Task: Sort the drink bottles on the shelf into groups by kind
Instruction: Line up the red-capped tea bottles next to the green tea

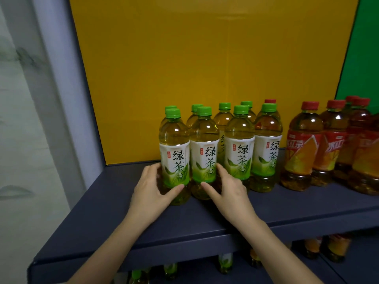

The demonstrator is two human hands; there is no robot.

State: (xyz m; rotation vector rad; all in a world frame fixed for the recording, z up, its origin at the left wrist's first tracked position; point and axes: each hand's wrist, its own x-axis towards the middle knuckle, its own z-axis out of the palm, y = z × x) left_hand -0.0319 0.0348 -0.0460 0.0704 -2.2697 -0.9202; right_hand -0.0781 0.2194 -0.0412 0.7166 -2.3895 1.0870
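Note:
Several green-capped green tea bottles stand in two rows on the dark blue shelf (pixel 86 212). My left hand (pixel 152 186) grips the front-left green tea bottle (pixel 174 152) low on its body, thumb across the front. My right hand (pixel 227 187) holds the green tea bottle beside it (pixel 204 148), thumb at its base and fingers behind. To the right stand several red-capped iced black tea bottles (pixel 301 146) with red-orange labels. One red cap (pixel 270 101) shows behind the rightmost green tea bottle (pixel 267 144).
A yellow panel (pixel 184 58) backs the shelf, with a green panel (pixel 361 58) at the right. A grey upright (pixel 61 99) bounds the shelf on the left. More bottles (pixel 225 263) stand on the lower shelf below.

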